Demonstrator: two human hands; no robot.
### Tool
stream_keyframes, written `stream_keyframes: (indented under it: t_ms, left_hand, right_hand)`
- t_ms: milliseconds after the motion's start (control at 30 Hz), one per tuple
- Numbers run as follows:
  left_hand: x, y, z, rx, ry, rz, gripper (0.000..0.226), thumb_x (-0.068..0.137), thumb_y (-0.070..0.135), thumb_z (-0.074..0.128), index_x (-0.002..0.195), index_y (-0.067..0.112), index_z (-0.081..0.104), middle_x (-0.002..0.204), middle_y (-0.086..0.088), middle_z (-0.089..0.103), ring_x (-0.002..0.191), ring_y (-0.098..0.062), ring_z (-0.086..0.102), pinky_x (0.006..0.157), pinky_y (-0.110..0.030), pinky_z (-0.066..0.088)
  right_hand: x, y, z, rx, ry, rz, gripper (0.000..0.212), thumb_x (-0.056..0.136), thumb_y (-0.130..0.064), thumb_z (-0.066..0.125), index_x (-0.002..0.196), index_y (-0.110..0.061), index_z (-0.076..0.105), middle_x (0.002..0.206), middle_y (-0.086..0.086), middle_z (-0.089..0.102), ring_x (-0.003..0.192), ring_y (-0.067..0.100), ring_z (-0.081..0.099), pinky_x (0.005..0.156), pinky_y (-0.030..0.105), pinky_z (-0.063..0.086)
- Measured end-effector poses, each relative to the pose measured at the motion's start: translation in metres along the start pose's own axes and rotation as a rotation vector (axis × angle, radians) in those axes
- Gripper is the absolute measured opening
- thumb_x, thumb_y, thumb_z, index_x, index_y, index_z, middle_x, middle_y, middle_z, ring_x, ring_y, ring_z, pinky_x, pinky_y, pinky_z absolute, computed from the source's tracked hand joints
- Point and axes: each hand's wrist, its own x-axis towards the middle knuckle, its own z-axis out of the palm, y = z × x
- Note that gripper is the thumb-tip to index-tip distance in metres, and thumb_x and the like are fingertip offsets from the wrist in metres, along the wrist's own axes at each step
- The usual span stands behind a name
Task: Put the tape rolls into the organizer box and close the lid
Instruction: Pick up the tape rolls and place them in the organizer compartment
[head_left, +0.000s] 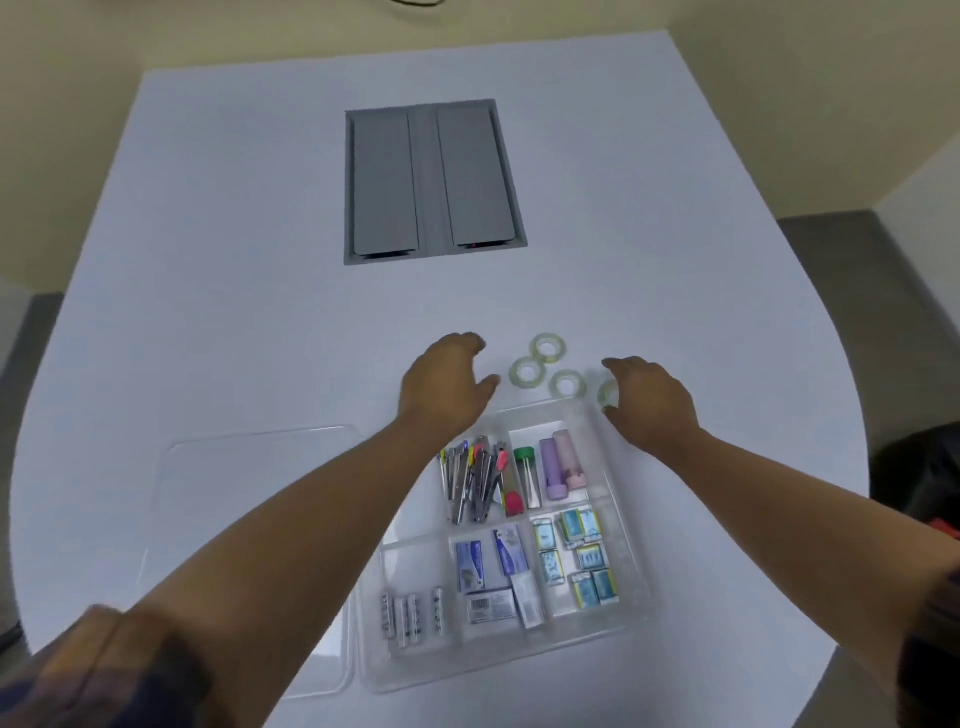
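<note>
A wide white table (260, 260) with rounded corners fills most of the view, and a grey recessed panel (431, 179) with two flaps is set into its far middle. Near the front edge stands the clear organizer box (631, 561), open and split into compartments; its clear lid (249, 467) lies flat on the table just to the left, partly covered by the left forearm and hard to trace against the white top. Both arms reach forward over the box, with dark patterned sleeves cut off at the lower corners of the frame. The left hand (447, 387) hovers past the box's far left corner, fingers loosely curled and slightly spread, holding nothing. The right hand (649, 397) sits at the far right corner, thumb and fingers closed around one tape roll (607, 393), which is mostly hidden behind them. Three more tape rolls (547, 347) lie flat on the table between the hands, just beyond the box's far wall. Inside the box are metal clips and pens, small tubes, batteries and little packets; their printing is too blurred to read.
</note>
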Motion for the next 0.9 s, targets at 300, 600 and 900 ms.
stream_keyframes:
  t_ms: [300, 600, 900]
  left_hand:
    - [0.064, 0.036, 0.066, 0.023, -0.169, -0.240, 0.034, 0.074, 0.032, 0.073, 0.097, 0.013, 0.057, 0.108, -0.009, 0.064, 0.096, -0.030, 0.062, 0.065, -0.031, 0.041]
    - [0.077, 0.038, 0.075, 0.246, -0.232, -0.192, 0.035, 0.072, 0.025, 0.070, 0.100, 0.015, 0.051, 0.108, -0.006, 0.060, 0.091, -0.026, 0.059, 0.065, -0.032, 0.038]
    - [-0.015, -0.011, -0.018, -0.202, 0.147, -0.101, 0.036, 0.066, 0.039, 0.072, 0.096, 0.030, 0.054, 0.097, 0.004, 0.060, 0.080, -0.015, 0.059, 0.065, -0.030, 0.046]
  right_hand:
    - [0.003, 0.017, 0.020, 0.049, -0.049, 0.027, 0.060, 0.080, -0.028, 0.069, 0.136, -0.029, 0.048, 0.135, -0.002, 0.053, 0.116, 0.026, 0.053, 0.084, 0.040, 0.053]
    - [-0.015, 0.021, 0.023, 0.268, 0.140, 0.106, 0.049, 0.077, -0.028, 0.071, 0.123, -0.021, 0.055, 0.119, 0.003, 0.063, 0.105, 0.028, 0.060, 0.079, 0.037, 0.052]
    - [-0.060, -0.054, -0.009, 0.636, 0.228, -0.055, 0.036, 0.078, -0.022, 0.074, 0.112, -0.015, 0.065, 0.117, 0.001, 0.068, 0.099, 0.019, 0.064, 0.089, 0.042, 0.054]
